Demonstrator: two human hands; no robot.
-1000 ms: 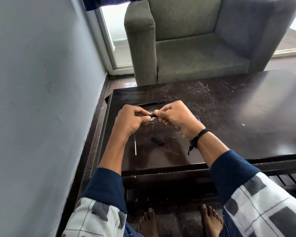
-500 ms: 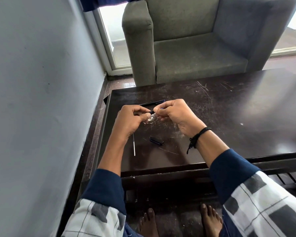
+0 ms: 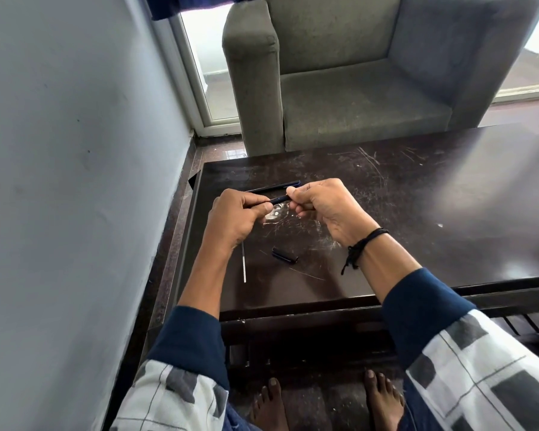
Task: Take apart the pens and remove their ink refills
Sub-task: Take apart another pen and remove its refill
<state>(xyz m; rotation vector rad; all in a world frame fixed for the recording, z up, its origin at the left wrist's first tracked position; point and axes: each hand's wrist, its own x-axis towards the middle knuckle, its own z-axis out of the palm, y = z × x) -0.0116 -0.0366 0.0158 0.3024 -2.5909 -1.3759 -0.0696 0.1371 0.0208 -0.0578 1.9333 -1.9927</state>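
Dark pen [image 3: 279, 199] bridging both hands, left hand [image 3: 237, 219] fingers pinching one end; right hand [image 3: 321, 206] fingers the other

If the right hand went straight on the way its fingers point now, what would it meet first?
Most likely the left hand: the right hand points leftward along the pen that both hold, with only a short stretch of pen between them. Depth cannot be judged exactly.
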